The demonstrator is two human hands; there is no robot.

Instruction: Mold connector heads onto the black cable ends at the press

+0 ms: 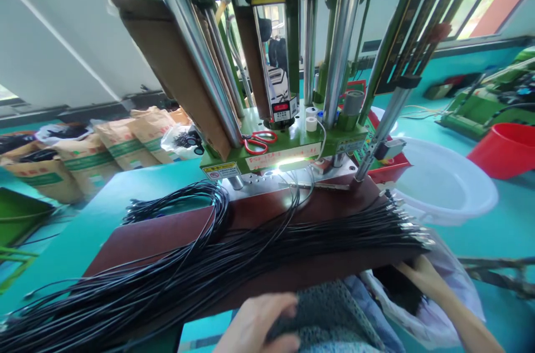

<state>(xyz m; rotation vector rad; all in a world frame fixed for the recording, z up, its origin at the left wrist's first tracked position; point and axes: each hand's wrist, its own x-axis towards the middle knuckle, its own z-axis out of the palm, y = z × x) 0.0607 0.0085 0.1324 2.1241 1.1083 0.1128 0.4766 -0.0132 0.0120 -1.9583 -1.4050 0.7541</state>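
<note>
My left hand point(261, 322) hovers over my lap at the bottom middle, fingers apart and curved, slightly blurred, nothing seen in it. Low on the right, my right hand point(422, 275) reaches to the mouth of a white bag point(449, 292) with dark contents, just below the board's edge. Its fingertips are hidden, so whether it holds anything is unclear. A long bundle of black cables point(267, 250) lies across the dark red-brown board point(167, 239), with metallic ends at the right. Thin grey cables point(295, 191) run from the bundle into the lit press opening.
The green press point(309, 144) stands behind the board with steel columns point(207, 69). Red-handled scissors point(259, 141) lie on its ledge. A coiled cable bundle point(179, 197) sits left. A white tub point(447, 180) and red bucket point(507, 150) stand right; paper sacks point(121, 144) back left.
</note>
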